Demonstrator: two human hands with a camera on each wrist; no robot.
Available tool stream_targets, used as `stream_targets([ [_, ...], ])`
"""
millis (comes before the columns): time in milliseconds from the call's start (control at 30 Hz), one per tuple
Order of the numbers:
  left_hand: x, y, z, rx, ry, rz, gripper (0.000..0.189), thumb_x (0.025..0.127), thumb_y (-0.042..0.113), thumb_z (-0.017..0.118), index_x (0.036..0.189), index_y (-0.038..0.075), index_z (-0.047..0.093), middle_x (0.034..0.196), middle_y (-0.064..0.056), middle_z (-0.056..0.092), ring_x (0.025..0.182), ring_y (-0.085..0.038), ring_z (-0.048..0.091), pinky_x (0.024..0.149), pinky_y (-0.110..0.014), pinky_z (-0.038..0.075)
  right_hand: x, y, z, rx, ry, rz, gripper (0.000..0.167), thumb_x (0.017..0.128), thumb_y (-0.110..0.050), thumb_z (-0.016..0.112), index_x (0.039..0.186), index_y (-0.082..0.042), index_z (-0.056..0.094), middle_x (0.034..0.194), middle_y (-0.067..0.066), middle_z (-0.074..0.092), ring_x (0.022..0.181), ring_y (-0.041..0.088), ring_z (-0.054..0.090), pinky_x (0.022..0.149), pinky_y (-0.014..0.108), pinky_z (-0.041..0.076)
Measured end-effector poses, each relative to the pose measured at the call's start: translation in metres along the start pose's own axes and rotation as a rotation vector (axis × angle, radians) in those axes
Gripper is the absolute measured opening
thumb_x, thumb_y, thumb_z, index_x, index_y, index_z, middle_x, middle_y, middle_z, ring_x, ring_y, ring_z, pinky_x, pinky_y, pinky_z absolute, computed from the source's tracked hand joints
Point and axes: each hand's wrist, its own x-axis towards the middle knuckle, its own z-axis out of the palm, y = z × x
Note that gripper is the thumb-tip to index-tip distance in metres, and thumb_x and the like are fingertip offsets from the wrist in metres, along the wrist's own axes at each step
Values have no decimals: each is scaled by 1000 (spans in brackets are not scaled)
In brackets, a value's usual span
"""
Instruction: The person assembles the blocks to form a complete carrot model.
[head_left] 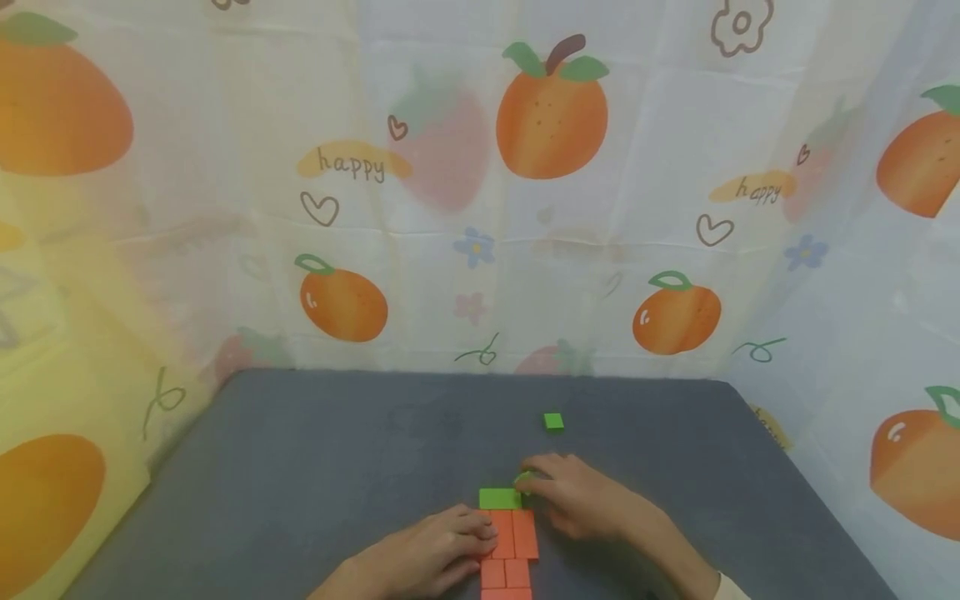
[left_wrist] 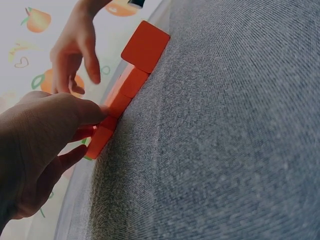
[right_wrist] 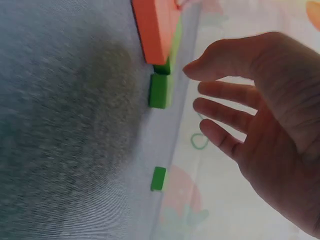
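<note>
Orange-red blocks (head_left: 517,533) lie flush together in a column on the dark table. A green oblong block (head_left: 498,499) sits across their far end. My left hand (head_left: 442,546) rests against the left side of the column, fingertips on the blocks (left_wrist: 131,82). Just past the oblong, my right hand (head_left: 577,496) hovers by a small green block (head_left: 522,477), partly hidden by its fingers. In the right wrist view, the right hand (right_wrist: 270,110) has loosely bent fingers apart from this green block (right_wrist: 159,91), which stands on the table.
Another small green block (head_left: 553,422) lies farther back on the table (head_left: 337,450). Behind and at both sides hangs a pale curtain (head_left: 450,317) printed with oranges. The nearest orange-red block (left_wrist: 145,46) stands close to the front in the left wrist view.
</note>
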Motion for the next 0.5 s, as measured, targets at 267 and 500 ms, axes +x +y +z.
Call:
stream_targets([
  [267,1,1,-2,-25,-25,-29,34,110,21,54,140,12,66,137,-1,69,128,-15,62,103,-25,56,-11,-13,7,71,-136,10,67,85,-2,70,147,-26,59,154,6,53,141,30,53,106,54,52],
  [500,2,0,-3,-70,-33,-36,30,111,22,54,135,14,69,134,0,70,124,-11,61,101,-23,55,-9,-15,7,114,-210,44,69,85,1,69,148,-26,59,155,2,55,142,23,54,103,47,53],
])
